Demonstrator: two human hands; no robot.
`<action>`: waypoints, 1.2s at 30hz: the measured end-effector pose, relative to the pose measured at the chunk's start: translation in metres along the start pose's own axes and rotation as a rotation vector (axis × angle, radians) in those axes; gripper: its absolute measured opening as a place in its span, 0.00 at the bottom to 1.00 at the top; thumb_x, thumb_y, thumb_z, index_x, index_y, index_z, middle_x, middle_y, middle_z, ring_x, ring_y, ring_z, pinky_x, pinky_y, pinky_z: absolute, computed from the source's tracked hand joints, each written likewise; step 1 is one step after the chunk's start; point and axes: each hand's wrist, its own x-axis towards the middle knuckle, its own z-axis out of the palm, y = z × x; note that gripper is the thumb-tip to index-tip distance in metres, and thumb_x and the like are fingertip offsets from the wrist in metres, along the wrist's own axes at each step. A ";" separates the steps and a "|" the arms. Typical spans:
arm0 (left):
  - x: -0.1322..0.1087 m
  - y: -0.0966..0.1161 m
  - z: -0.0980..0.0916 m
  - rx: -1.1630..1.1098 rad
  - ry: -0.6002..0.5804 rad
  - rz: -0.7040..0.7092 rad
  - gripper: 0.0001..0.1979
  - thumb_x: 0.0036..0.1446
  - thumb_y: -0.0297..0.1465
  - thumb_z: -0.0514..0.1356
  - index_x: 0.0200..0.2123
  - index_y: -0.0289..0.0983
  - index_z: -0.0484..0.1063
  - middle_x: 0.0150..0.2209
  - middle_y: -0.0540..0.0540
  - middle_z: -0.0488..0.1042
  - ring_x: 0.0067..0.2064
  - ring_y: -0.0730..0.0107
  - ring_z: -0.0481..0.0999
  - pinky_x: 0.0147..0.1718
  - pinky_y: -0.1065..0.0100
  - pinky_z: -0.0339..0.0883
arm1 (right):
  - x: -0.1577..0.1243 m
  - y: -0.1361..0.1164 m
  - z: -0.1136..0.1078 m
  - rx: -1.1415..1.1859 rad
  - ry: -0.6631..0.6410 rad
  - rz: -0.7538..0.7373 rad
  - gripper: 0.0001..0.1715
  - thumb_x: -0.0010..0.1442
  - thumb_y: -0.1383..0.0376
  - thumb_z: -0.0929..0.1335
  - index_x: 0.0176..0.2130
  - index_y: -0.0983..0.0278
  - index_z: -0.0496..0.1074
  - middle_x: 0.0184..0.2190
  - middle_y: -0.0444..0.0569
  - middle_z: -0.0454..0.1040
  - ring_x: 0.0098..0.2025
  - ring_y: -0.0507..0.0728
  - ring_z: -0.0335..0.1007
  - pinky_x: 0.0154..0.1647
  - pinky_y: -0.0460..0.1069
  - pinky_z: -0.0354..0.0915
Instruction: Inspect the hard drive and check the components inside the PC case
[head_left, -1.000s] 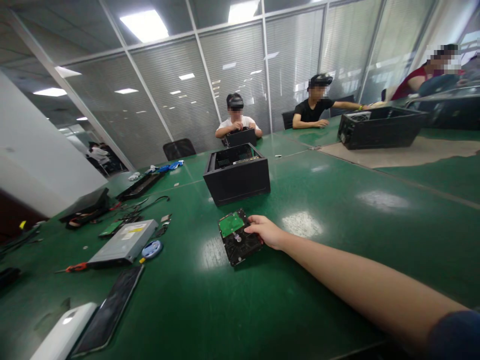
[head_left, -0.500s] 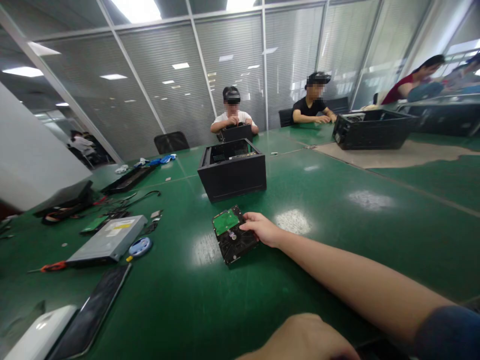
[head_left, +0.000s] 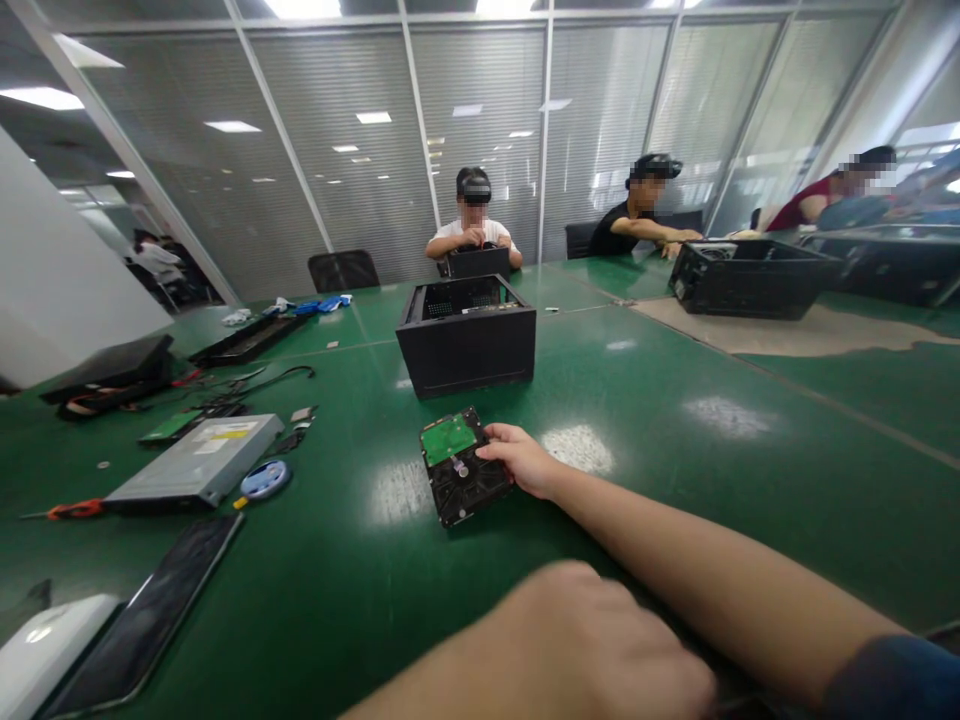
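A hard drive [head_left: 466,487], with a green circuit board on its upper face, is gripped at its right edge by my right hand [head_left: 521,460]. The thumb lies over its face; the other fingers are partly behind it. It is tilted above the green table [head_left: 315,610]. At the bottom of the view, close to the camera, my left hand [head_left: 592,640] is curled with its back up. Its fingertips are hidden, so whatever it may hold does not show. Beyond the drive stands a black computer case [head_left: 472,350] with an open top.
On the left lie an optical drive [head_left: 199,462], an orange-handled screwdriver [head_left: 75,510], a blue round object [head_left: 265,480], a dark phone-like slab [head_left: 154,615] and cables. Another case [head_left: 750,280] rests on cardboard at the right. Several people sit around the table.
My left hand has risen farther into view from the bottom edge. The right hand still holds the hard drive almost in place. A co-worker at the right has reached toward the far case.
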 end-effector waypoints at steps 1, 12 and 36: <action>-0.013 -0.012 -0.019 0.028 0.145 -0.177 0.12 0.63 0.34 0.55 0.46 0.42 0.75 0.39 0.46 0.80 0.38 0.65 0.77 0.38 0.63 0.69 | 0.000 0.000 0.000 0.007 0.001 -0.004 0.17 0.48 0.63 0.72 0.39 0.64 0.69 0.24 0.40 0.70 0.18 0.47 0.61 0.15 0.42 0.50; -0.150 -0.155 -0.074 -0.290 1.230 -1.056 0.21 0.59 0.44 0.55 0.46 0.34 0.71 0.29 0.49 0.73 0.24 0.75 0.69 0.21 0.74 0.58 | -0.006 -0.008 0.004 0.057 0.025 -0.009 0.21 0.50 0.61 0.72 0.44 0.61 0.67 0.30 0.44 0.75 0.28 0.53 0.71 0.26 0.46 0.65; -0.112 -0.138 -0.042 -0.660 0.933 -0.874 0.20 0.57 0.37 0.61 0.51 0.34 0.67 0.40 0.44 0.79 0.39 0.62 0.78 0.42 0.63 0.72 | -0.010 0.003 0.007 -0.035 -0.020 -0.117 0.27 0.58 0.53 0.71 0.54 0.58 0.65 0.33 0.45 0.72 0.30 0.53 0.67 0.27 0.46 0.63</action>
